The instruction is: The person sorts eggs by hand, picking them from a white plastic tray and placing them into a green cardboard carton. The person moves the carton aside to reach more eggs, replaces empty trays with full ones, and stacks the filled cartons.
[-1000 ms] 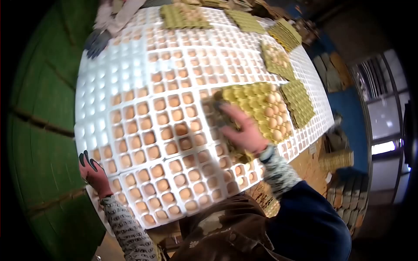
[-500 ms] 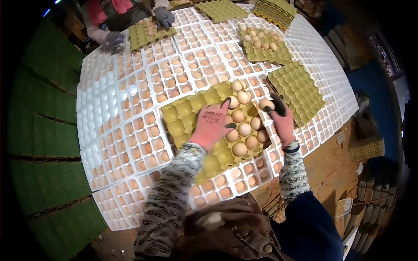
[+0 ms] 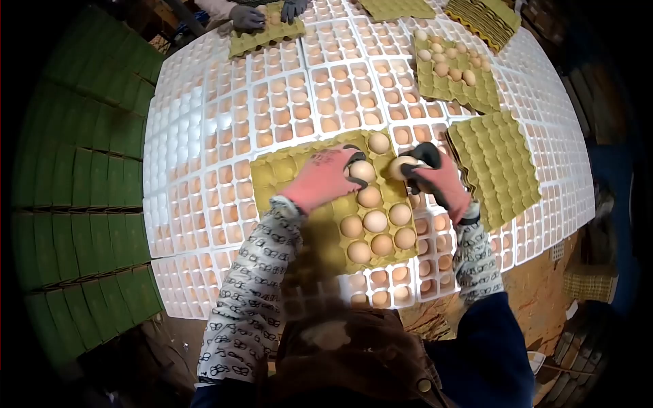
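Both my hands wear pink gloves with dark fingertips. My left hand (image 3: pixel 326 175) curls its fingers round an egg (image 3: pixel 362 171) over the yellow-green pulp tray (image 3: pixel 272 173) in front of me. My right hand (image 3: pixel 439 178) grips a pale egg (image 3: pixel 404 167) just off the tray's right edge. Several brown eggs (image 3: pixel 375 221) sit in the tray's right half, and one more egg (image 3: pixel 379 142) lies near its top edge. Empty cups show at the tray's left.
White egg trays (image 3: pixel 280 102) full of eggs cover the table. Stacked pulp trays (image 3: pixel 500 166) lie to the right, with a partly filled one (image 3: pixel 456 78) behind. A co-worker's gloved hands (image 3: pixel 248 17) touch another tray. Green stacks (image 3: pixel 81 248) stand left.
My left fingers have closed round an egg. My right hand, still holding an egg, has turned inward near the tray's edge. The view has shifted, and fewer eggs lie in the tray.
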Action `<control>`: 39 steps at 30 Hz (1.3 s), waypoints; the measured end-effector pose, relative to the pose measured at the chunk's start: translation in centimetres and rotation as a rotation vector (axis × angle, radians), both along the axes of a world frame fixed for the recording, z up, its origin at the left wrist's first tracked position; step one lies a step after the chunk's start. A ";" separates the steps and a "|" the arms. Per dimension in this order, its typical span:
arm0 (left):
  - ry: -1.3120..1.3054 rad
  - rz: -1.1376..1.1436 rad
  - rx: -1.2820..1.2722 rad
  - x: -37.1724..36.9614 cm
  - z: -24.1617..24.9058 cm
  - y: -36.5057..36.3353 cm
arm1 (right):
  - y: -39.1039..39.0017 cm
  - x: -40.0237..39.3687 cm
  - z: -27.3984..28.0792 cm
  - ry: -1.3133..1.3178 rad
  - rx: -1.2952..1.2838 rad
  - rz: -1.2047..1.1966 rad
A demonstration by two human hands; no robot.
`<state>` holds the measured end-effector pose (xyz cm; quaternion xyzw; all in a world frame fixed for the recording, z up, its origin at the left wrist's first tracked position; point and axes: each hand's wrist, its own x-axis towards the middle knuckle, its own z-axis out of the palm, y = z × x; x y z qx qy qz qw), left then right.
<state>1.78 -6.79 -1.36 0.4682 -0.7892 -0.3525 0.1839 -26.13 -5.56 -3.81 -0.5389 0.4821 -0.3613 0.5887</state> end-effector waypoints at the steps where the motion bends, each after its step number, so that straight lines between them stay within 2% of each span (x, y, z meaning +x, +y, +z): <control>1: 0.168 0.038 0.086 0.3 0.9 0.3 | 0.3 -0.1 0.7 -0.313 0.212 -0.086; 2: 0.555 0.127 0.596 0.8 2.1 0.8 | 1.1 -0.2 1.8 -0.379 0.109 -0.197; 3: 0.828 0.234 0.791 1.5 2.3 1.6 | 0.7 0.0 2.3 -0.379 0.075 -0.173; 5: 0.957 0.248 0.823 2.1 2.6 2.5 | -1.2 0.0 2.6 -0.312 0.030 -0.083; 7: 0.606 0.103 0.365 0.9 1.5 2.6 | -4.5 1.5 2.9 0.012 -0.225 0.156; 8: 0.041 0.000 -0.126 0.0 1.4 2.9 | -5.0 2.8 3.1 0.544 -0.497 0.214; 9: -0.227 -0.084 -0.180 -1.2 1.8 3.3 | -5.3 3.8 3.2 1.081 -0.763 0.266; 11: -0.763 -0.244 -0.286 -3.2 3.0 3.6 | -7.0 4.6 3.2 1.186 -0.717 0.422; 12: -0.758 -0.264 -0.238 -3.2 3.1 3.8 | -7.0 4.3 3.3 1.085 -0.733 0.356; 13: -0.549 -0.194 -0.186 -2.0 3.0 4.1 | -6.8 3.5 2.7 0.983 -0.740 0.296; 14: -0.332 -0.121 -0.139 -0.7 2.7 4.4 | -7.4 1.9 0.3 0.667 -0.639 0.217; 15: -0.113 -0.052 -0.103 0.8 2.1 4.5 | -5.9 2.5 1.7 0.103 -0.292 0.144; 16: 0.300 0.063 -0.039 2.3 -0.1 4.8 | -4.6 2.7 3.9 0.116 -0.110 0.157; 17: 0.757 0.167 0.690 4.5 2.6 5.2 | -3.3 3.0 5.9 0.128 0.082 0.160; 19: 1.084 0.063 0.560 9.3 3.0 7.9 | -1.0 7.0 7.3 -0.043 0.060 0.114; 20: 1.094 0.020 0.477 11.3 0.2 8.4 | -0.6 9.0 7.2 -0.122 0.061 0.122; 21: 1.236 0.022 0.609 13.4 -1.5 9.3 | -0.4 11.4 7.9 -0.278 0.208 0.125; 22: 1.380 0.024 0.732 15.2 -2.3 10.3 | -0.2 14.1 8.2 -0.324 0.250 0.165; 23: 1.390 0.089 0.697 17.1 -2.9 11.9 | 0.1 16.9 8.0 -0.373 0.301 0.209; 25: 1.238 0.287 0.445 21.4 -3.2 15.6 | 0.0 22.8 6.1 -0.375 0.286 0.314; 26: 1.122 0.399 0.315 24.1 -3.6 17.6 | 0.9 27.0 5.8 -0.326 0.292 0.258; 27: 1.115 0.591 0.326 27.1 -4.8 19.4 | 1.4 31.4 5.0 -0.347 0.421 0.215; 28: 0.984 0.828 0.294 30.7 -5.9 20.9 | 1.7 35.0 3.2 -0.298 0.461 0.307; 30: 0.502 1.248 0.262 38.1 -7.3 23.1 | 2.1 42.2 0.7 -0.147 0.588 0.465; 31: 0.327 1.378 0.255 41.5 -6.7 23.6 | 3.9 46.7 1.1 -0.064 0.438 0.478; 32: 0.566 1.430 0.164 44.5 -6.0 24.0 | 3.9 49.6 -3.4 0.094 -0.004 0.502; 33: 0.502 1.380 -0.031 48.3 -7.6 23.7 | 4.3 54.6 -2.1 0.190 0.150 0.433; 34: 0.178 1.320 -0.219 51.6 -8.4 23.3 | 4.7 59.6 -0.8 0.277 0.307 0.355; 35: -0.140 1.236 -0.393 54.1 -9.0 22.8 | 3.4 62.8 -5.0 0.005 0.197 0.490; 36: -0.357 1.233 -0.337 55.9 -9.2 22.1 | 4.0 66.1 -6.4 0.171 -0.423 0.356; 37: -0.569 1.217 -0.280 57.2 -8.8 21.1 | 3.1 68.3 -6.8 0.286 -0.564 0.427; 38: -0.648 1.187 -0.060 58.3 -8.3 20.2 | 2.3 69.9 -6.9 0.543 -0.669 0.538; 39: -0.736 1.160 -0.047 59.0 -9.0 19.5 | 1.6 71.3 -6.8 0.807 -0.763 0.646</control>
